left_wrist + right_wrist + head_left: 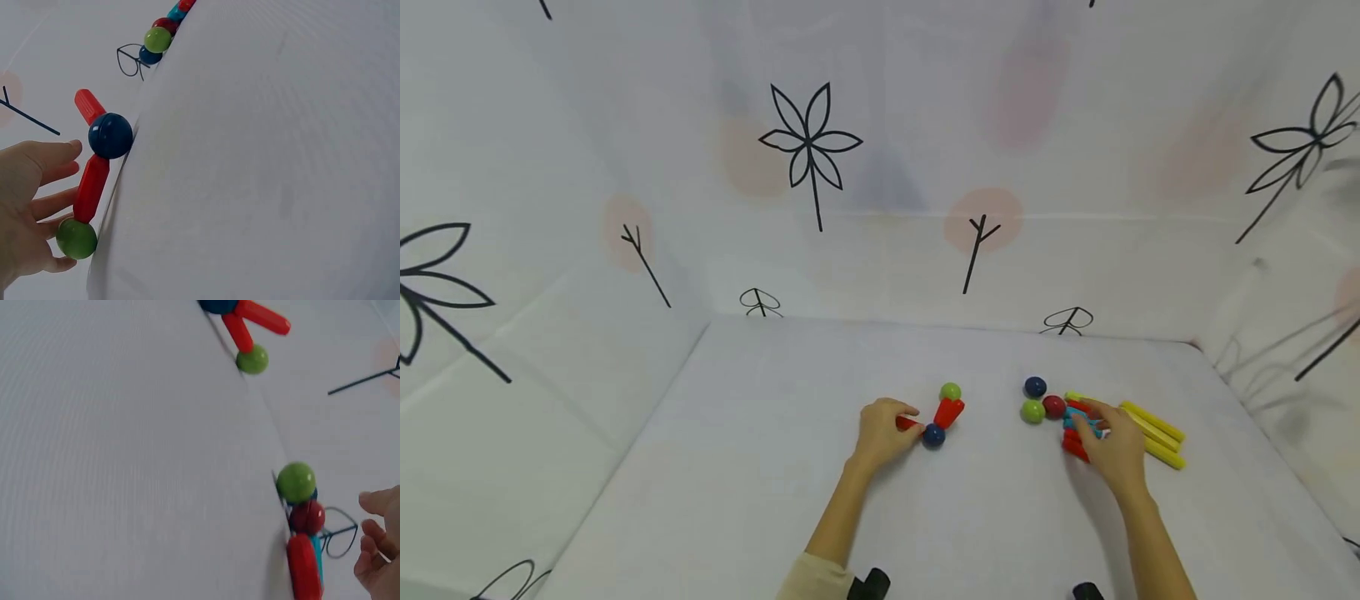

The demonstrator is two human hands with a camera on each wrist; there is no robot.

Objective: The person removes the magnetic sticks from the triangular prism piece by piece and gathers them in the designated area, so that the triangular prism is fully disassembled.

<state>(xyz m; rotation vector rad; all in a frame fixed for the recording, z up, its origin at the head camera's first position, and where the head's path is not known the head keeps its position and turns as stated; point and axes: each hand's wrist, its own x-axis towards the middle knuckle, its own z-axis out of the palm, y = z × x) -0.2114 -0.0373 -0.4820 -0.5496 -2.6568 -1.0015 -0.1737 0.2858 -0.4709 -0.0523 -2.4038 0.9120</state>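
Observation:
In the head view my left hand (883, 429) pinches a red stick (908, 423) beside a dark blue ball (934, 436). More red sticks (950, 412) run from that ball towards a green ball (951, 392). The left wrist view has my left thumb close to the blue ball (110, 135), its fingers beside a red stick (92, 187) and the green ball (76, 238). My right hand (1116, 446) hovers over cyan sticks (1082, 422) and red sticks (1075, 446), thumb and fingers apart. In the right wrist view nothing shows between those fingers (375, 534).
Left of the right-hand pile lie a dark blue ball (1035, 387), a green ball (1032, 411) and a dark red ball (1055, 407). Yellow sticks (1161, 437) lie right of that hand. Patterned white cloth (887, 275) stands behind the white table (760, 400).

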